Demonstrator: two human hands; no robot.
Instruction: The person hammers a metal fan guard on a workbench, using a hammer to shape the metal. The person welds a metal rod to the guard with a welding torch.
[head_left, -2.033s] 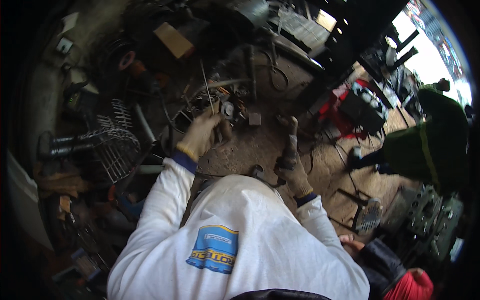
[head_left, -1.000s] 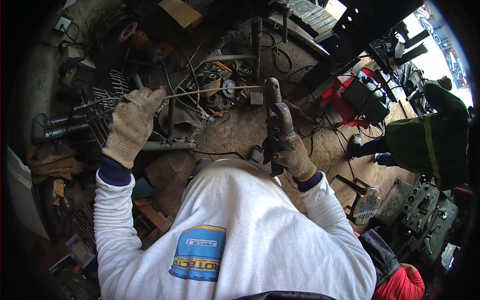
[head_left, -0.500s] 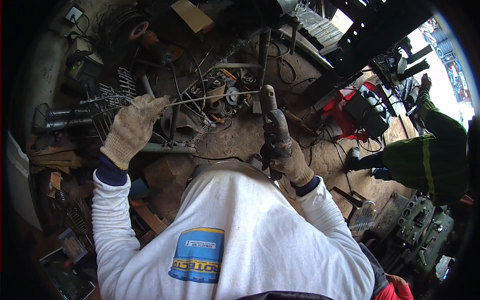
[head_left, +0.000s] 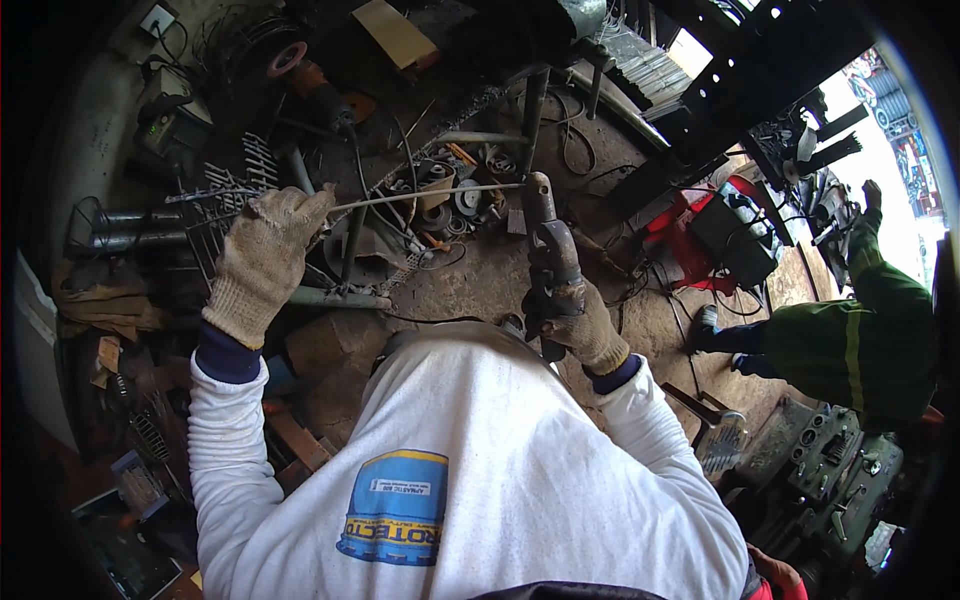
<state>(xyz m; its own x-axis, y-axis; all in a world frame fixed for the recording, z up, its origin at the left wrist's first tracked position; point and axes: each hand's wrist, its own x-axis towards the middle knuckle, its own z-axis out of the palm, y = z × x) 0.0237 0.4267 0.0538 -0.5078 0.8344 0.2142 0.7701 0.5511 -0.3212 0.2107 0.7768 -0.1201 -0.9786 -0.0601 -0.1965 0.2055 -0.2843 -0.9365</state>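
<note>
My left hand (head_left: 262,262), in a knitted work glove, pinches one end of a thin pale welding rod (head_left: 430,194). The rod runs level to the right, and its far end sits in the jaws of a dark electrode holder (head_left: 545,232). My right hand (head_left: 583,322), also gloved, is shut round the holder's handle and keeps it upright. Both hands are raised above a dirt floor strewn with scrap metal. My white long-sleeved top fills the lower middle of the view.
An angle grinder (head_left: 312,88) lies at the upper left beside metal grilles (head_left: 222,195) and pipes (head_left: 128,228). A red welding machine (head_left: 722,232) stands at the right. A person in green work clothes (head_left: 858,340) crouches at the far right. Cables trail across the floor.
Two seconds ago both hands were low among the scrap. My left hand has since lifted out to the left with the rod, and my right hand has brought the holder up to its other end.
</note>
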